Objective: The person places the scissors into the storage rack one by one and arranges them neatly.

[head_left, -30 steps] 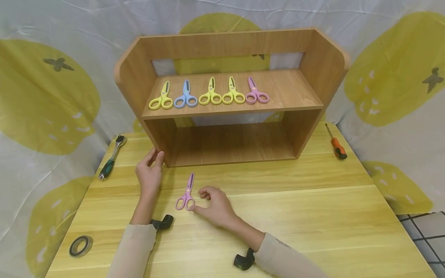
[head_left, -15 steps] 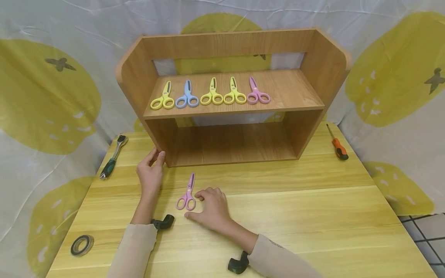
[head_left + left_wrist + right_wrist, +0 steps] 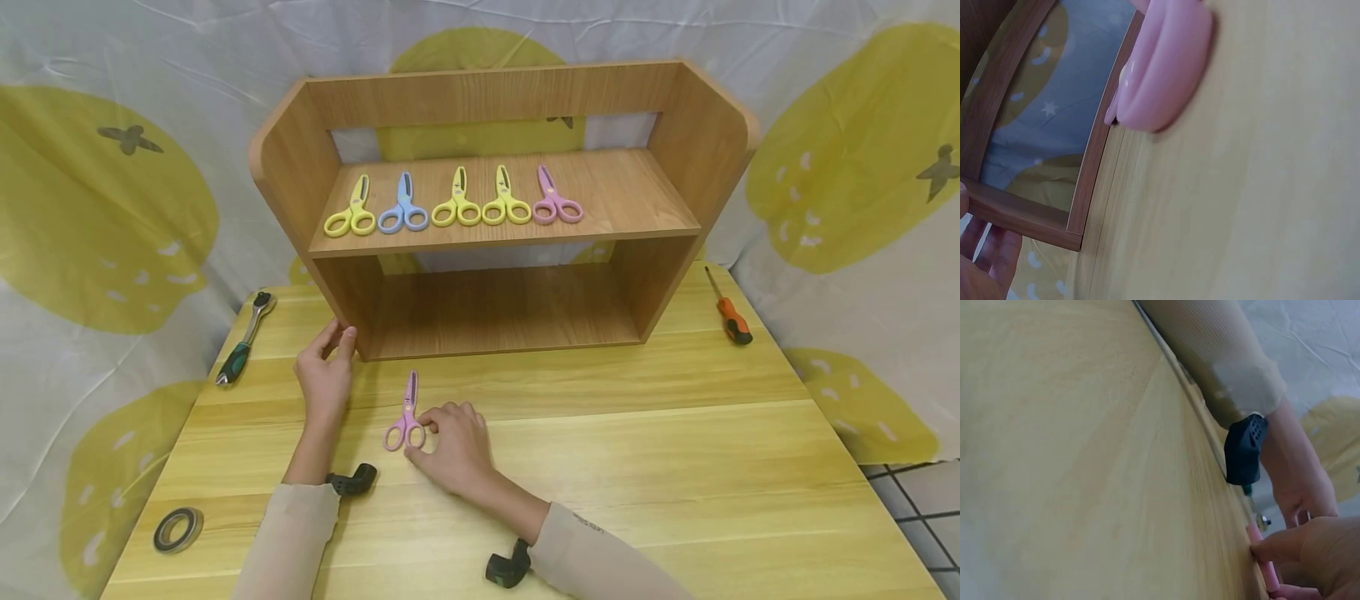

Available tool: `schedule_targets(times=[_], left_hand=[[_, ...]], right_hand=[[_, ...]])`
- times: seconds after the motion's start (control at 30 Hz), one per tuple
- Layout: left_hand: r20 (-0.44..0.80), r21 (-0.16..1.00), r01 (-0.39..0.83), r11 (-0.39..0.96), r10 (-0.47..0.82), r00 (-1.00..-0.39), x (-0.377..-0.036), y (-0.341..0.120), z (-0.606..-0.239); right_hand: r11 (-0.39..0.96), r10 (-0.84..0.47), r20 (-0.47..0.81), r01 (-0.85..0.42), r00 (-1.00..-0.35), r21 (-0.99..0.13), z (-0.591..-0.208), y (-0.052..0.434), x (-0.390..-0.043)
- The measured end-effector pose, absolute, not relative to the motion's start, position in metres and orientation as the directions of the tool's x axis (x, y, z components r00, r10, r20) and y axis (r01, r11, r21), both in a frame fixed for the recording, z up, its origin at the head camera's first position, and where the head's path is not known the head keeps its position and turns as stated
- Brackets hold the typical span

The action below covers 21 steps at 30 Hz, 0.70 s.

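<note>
Pink scissors [image 3: 409,411] lie on the table in front of the shelf, blades pointing away. My right hand [image 3: 459,450] pinches their right handle loop between thumb and fingers; the right wrist view shows the thumb on the pink handle [image 3: 1269,575]. At the lower left corner of the wooden shelf [image 3: 502,242], my left hand [image 3: 325,375] grips the side panel, thumb on one face and fingers on the other. On the upper board several scissors lie in a row: yellow scissors [image 3: 352,212], blue scissors [image 3: 403,208], more yellow ones and pink-purple scissors [image 3: 553,204].
A ratchet wrench [image 3: 244,343] lies on the table at left, with a ring-shaped bearing [image 3: 177,530] nearer the front. To the right of the shelf is an orange-and-black screwdriver [image 3: 731,319]. A patterned cloth [image 3: 840,317] hangs behind and beside the table [image 3: 637,467].
The right hand drew back slightly from the pink scissors, then closed on their right loop. The scissors have shifted a little to the right. My left hand stays on the shelf.
</note>
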<state>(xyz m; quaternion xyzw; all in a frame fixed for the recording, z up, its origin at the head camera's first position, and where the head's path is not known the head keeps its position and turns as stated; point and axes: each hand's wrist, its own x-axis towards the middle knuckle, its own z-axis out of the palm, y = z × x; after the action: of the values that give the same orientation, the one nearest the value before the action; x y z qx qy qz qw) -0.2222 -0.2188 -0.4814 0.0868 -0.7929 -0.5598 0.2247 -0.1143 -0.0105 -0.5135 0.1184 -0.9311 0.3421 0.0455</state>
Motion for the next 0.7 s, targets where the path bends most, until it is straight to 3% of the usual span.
schedule_targets(times=[0.3,0.53,0.7], left_hand=[[0.260,0.928,0.115,0.355,-0.393,-0.882,-0.222,-0.219,-0.482],[0.259,0.929,0.114,0.351,-0.399,-0.880,-0.223,-0.219,-0.482],[0.259,0.929,0.111,0.353,-0.406,-0.877,-0.223,-0.219,-0.483]], right_hand=[[0.651,-0.203,0.120,-0.226,-0.972,-0.725,-0.505,0.000,-0.120],[0.400,-0.242,0.043,-0.140,-0.969,-0.906,-0.500,0.012,-0.128],[0.286,-0.220,-0.014,-0.051,-0.975,-0.957,-0.503,0.017,-0.132]])
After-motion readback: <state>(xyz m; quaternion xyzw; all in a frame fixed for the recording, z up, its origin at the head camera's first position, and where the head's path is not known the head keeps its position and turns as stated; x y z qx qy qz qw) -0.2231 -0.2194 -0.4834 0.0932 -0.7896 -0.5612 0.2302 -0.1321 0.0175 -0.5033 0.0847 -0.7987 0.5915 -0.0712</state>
